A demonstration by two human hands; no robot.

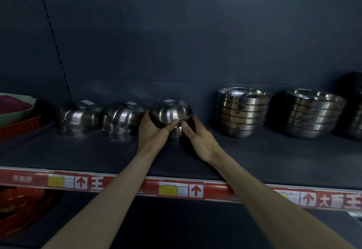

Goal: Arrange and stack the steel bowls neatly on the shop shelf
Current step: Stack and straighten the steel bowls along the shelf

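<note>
Bare forearms enter from bottom edge, crossing the red price strip (148, 187) on the shelf (78, 150) front. Left hand (151, 129) & right hand (199, 139) both grasp one steel bowl (171, 111), mid-shelf. Thumbs nearly meet along front of its rim; fingers curl round the sides, mostly hidden behind it. Bowl is upside down: rim down, base up w/ a white label on top. It's round, so no long axis; centre line approx vertical.

Under it a bit of a lower bowl (176, 134) shows between the thumbs. Rest is blocked by the hands, so can't tell if the two touch or how many sit beneath.

To its left are two stacks of inverted bowls: middle stack (122, 119) just beside left hand, layers skewed, then far-left stack (79, 115). To the right, well apart, are the near rim-up stack (243, 111) & far rim-up stack (313, 113).

At far right a dark stack (354, 107) is cut off by frame edge, too dim to ID. At far left a green tray (17, 109) sits over a red basket (19, 127), both cropped. Strip text is blurred. Red items (21, 205) on the level below are murky.
</note>
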